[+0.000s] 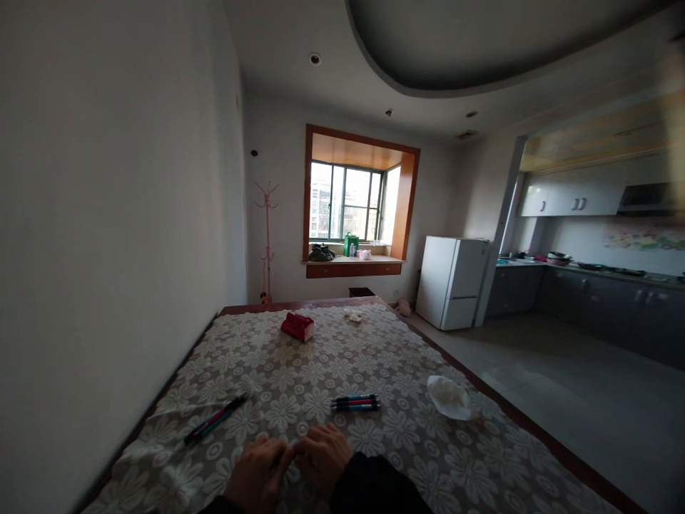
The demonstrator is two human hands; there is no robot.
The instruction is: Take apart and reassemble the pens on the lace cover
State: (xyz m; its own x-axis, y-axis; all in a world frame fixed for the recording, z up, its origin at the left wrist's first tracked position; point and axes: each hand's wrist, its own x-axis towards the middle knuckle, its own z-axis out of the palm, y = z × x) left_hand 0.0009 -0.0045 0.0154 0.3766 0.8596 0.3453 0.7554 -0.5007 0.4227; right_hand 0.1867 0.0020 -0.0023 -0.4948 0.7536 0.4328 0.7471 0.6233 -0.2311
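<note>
Left hand (258, 471) and right hand (323, 457) touching at fingertips near table (407, 371) edge, curled, grip unclear, anything held hidden, pens (356, 402) just beyond, more pens (215, 419) left, crumpled tissue (449, 397) right, wrists cut off

Table (481, 457): 2 hands at near edge, left hand (257, 475) touching right hand (324, 457). Beyond them, 3 pens (356, 402) side by side; 2 pens (214, 420) to the left; crumpled tissue (449, 397) to the right. Box (298, 326) near far edge. Fridge (452, 281) behind, right.
</note>
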